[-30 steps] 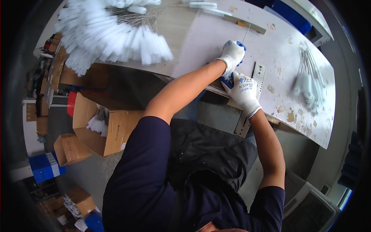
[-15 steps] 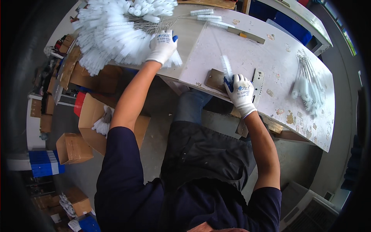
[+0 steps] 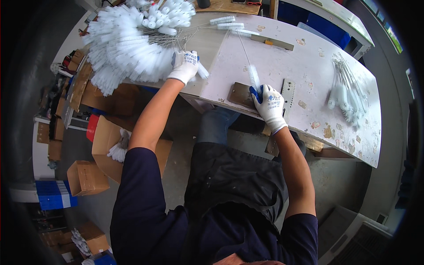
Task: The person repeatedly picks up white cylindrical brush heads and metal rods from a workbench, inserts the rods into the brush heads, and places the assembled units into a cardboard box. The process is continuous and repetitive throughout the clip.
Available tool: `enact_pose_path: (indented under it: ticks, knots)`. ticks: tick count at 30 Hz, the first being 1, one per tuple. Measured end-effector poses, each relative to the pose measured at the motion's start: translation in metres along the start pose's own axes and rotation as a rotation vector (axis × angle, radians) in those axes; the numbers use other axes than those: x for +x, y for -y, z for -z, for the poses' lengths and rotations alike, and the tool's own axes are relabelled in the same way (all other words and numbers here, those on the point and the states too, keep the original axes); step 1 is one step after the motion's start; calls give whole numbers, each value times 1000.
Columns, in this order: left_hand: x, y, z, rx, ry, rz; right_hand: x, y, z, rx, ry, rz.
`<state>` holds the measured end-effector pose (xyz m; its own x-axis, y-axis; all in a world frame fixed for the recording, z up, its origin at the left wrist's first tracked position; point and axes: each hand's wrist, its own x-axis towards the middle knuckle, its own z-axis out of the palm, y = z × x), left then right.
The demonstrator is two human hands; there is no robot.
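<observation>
My left hand, in a white glove with blue on the finger side, is closed at the right edge of a big heap of white bottle brushes with wire stems. A bristle end pokes out beside it; the fingertips are partly hidden. My right hand, gloved alike, pinches the lower end of a single bottle brush. Its thin wire stem runs away from me across the table. Just left of that hand, a flat brown metal plate lies at the table's front edge.
A perforated metal strip lies right of my right hand. Several brushes are bunched at the table's right side. Toward the back are a metal bar and a few loose brushes. Cardboard boxes stand on the floor at left.
My left hand has moved slightly nearer to me and its fingers have curled in at the heap's edge. My right hand keeps hold of its brush. The whole view has turned a little.
</observation>
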<state>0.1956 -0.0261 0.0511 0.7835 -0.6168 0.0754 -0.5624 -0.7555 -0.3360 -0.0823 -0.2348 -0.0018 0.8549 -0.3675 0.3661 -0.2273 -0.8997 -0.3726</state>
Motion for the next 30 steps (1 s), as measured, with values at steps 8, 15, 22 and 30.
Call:
enact_pose_path:
  ticks: [8,15,22,30]
  knots:
    - [31,-20,14,-102,225,-22,-3,-7,3,38,-20,-12]
    - [41,-4,-8,-1465,-3,492,-2,-10,3,96,-30,-2]
    - [43,23,-52,-2482,418,118,0,1,5,127,-21,2]
    - [18,-102,-27,-2179,474,142,-9,-22,27,369,-114,-187]
